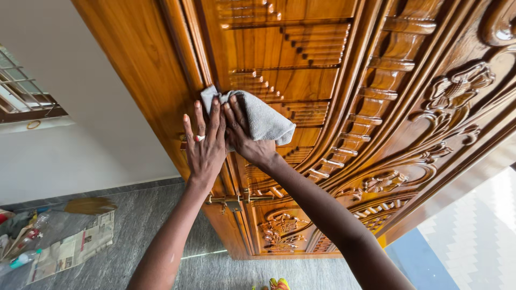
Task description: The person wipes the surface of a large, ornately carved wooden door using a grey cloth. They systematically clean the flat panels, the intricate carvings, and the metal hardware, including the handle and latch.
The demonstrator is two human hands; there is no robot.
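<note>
A tall carved wooden door (333, 107) with a glossy brown finish fills the view. My right hand (243, 131) presses a grey cloth (260, 118) against the door's stepped carving near its left edge. Beside it, my left hand (205, 144) lies flat on the door, fingers spread and touching the cloth's left edge; a ring sits on one finger. A brass latch (236, 199) sits on the door below my hands.
A white wall (80, 123) stands left of the door, with a barred window (21, 91) at the far left. On the grey floor (150, 236) lie newspaper sheets (70, 248), a bottle and a broom (88, 205). A blue surface (419, 263) shows at lower right.
</note>
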